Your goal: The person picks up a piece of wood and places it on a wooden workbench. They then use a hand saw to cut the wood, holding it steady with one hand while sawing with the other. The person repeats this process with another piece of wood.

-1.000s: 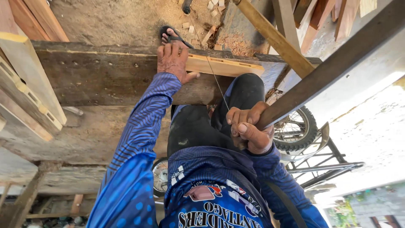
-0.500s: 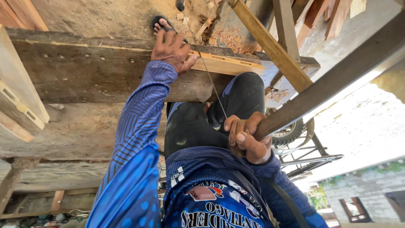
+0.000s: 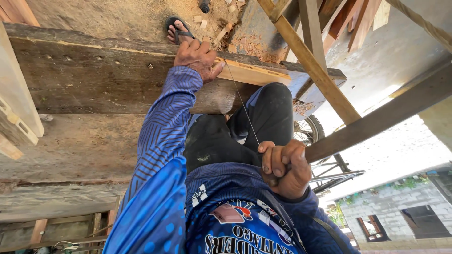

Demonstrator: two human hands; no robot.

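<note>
While the left hand [image 3: 197,59] presses flat, fingers spread, on the thick plank [image 3: 94,75] and the right hand [image 3: 285,167] grips the saw handle, the thin blade [image 3: 242,106] seems only partway along the plank's edge, most uncut.

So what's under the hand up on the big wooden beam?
The left hand presses on the beam, by a pale strip. A thin string runs from there. The wood beneath the palm is hidden.

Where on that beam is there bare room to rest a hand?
The dark timber beam is bare between the pale board and the left hand. Beyond that hand it is crowded: pale strip, thin line, wood scraps.
</note>
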